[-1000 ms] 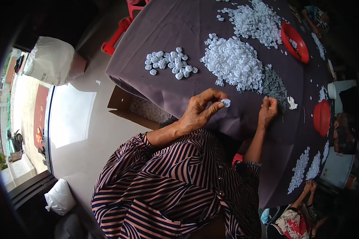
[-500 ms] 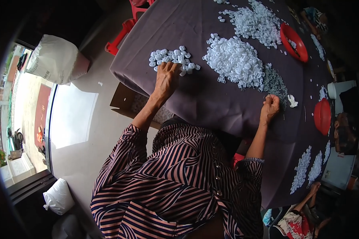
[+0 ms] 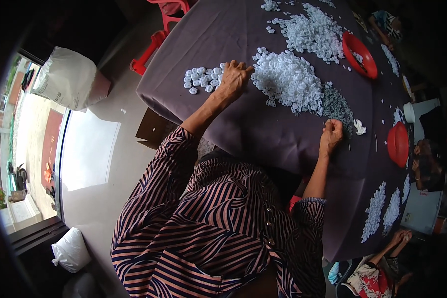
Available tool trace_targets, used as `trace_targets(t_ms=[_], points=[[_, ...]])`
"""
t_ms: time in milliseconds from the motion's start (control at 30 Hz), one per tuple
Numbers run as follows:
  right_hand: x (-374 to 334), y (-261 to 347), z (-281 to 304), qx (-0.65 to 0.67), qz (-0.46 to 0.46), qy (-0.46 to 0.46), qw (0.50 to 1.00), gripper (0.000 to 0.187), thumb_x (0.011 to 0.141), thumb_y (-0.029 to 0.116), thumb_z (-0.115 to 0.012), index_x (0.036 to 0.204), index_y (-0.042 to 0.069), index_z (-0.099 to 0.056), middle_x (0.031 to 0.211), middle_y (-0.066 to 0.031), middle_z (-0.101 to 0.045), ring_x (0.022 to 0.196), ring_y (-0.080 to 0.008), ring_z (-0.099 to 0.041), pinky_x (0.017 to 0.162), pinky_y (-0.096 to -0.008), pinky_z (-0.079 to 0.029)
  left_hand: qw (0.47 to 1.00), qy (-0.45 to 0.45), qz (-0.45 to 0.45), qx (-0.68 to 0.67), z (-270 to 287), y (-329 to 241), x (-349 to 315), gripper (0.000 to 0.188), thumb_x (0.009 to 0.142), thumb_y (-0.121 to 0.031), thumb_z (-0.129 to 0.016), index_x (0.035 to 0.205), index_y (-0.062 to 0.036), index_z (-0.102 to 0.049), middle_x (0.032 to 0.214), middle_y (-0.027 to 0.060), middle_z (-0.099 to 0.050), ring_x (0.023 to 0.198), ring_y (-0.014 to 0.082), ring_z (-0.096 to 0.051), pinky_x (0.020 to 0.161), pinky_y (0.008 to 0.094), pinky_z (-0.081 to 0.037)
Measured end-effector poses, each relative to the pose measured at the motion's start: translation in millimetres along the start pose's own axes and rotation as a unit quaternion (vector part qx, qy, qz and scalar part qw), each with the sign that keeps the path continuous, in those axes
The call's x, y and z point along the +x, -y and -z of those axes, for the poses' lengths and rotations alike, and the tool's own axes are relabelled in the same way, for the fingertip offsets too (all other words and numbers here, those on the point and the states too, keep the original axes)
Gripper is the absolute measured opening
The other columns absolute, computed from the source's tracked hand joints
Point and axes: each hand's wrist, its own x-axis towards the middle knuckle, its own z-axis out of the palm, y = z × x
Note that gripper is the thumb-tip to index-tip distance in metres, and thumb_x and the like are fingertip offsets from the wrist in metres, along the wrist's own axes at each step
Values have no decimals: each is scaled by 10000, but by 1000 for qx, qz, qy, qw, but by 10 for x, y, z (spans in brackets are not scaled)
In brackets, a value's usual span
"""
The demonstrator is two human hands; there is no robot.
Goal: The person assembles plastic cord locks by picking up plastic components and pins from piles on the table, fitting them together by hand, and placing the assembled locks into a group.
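Observation:
My left hand [image 3: 235, 79] reaches over the table between a small cluster of white plastic pieces [image 3: 195, 77] and a large heap of the same pieces [image 3: 289, 79]. Its fingers are bent but apart, their tips by the heap's left edge; I see nothing held in them. The white pieces are small rounded rings or caps with an opening. Farther right, my right hand [image 3: 332, 130] is closed in a pinch beside a pile of tiny grey-green parts [image 3: 336, 103]. What sits between its fingertips is too small to make out. A crumpled white scrap [image 3: 359, 127] lies right of that hand.
Beyond the heap lies another spread of white pieces [image 3: 310, 32] and a red bowl [image 3: 361, 55]. A second red bowl [image 3: 398, 144] and rows of pieces [image 3: 374, 212] are at the right. A cardboard box [image 3: 151, 128] stands below the table's left edge. Other people sit around.
My left hand has moved right, from the small cluster toward the large heap. My right hand stays pinched by the grey-green pile. The view has shifted slightly.

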Motion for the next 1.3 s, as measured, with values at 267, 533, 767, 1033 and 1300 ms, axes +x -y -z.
trace_targets(t_ms=[267, 533, 767, 1033, 1300], points=[[362, -291, -106, -13, -12, 7, 1000, 81, 695, 96, -464, 678, 18, -448, 550, -21, -439, 461, -94, -408, 425, -216, -352, 999, 33, -11, -20, -439, 32, 374, 153, 620, -93, -460, 760, -31, -458, 735, 114, -479, 701, 256, -436, 628, 335, -327], [413, -326, -286, -2, -37, -2, 999, 91, 677, 101, -483, 689, 12, -468, 571, -15, -456, 467, -84, -402, 453, -202, -345, 998, -26, 0, -52, -543, 90, 398, 132, 606, -83, -521, 694, -19, -446, 686, 122, -488, 645, 243, -464, 607, 308, -339], [334, -512, -156, 6, -60, -24, 998, 88, 676, 100, -481, 694, 16, -462, 580, -12, -456, 472, -82, -406, 450, -204, -344, 690, 57, 233, -683, -289, -502, 130, 98, 676, -79, -529, 745, -12, -508, 668, 5, -500, 609, 85, -456, 580, 212, -375], [529, -462, -5, 71, -48, -18, 996, 79, 687, 119, -462, 708, 42, -462, 602, 3, -469, 473, -50, -400, 414, -173, -309, 482, 118, 268, -826, -210, -904, 193, 101, 678, -90, -534, 730, -11, -500, 671, 41, -502, 586, 103, -455, 563, 213, -380], [658, -761, -112, 115, -100, -47, 987, 83, 708, 104, -465, 713, 22, -451, 605, -22, -470, 487, -60, -425, 433, -159, -351, 620, 32, 228, -750, -724, -674, 420, 81, 692, -77, -516, 728, -10, -488, 667, 21, -504, 612, 80, -461, 587, 193, -372]])
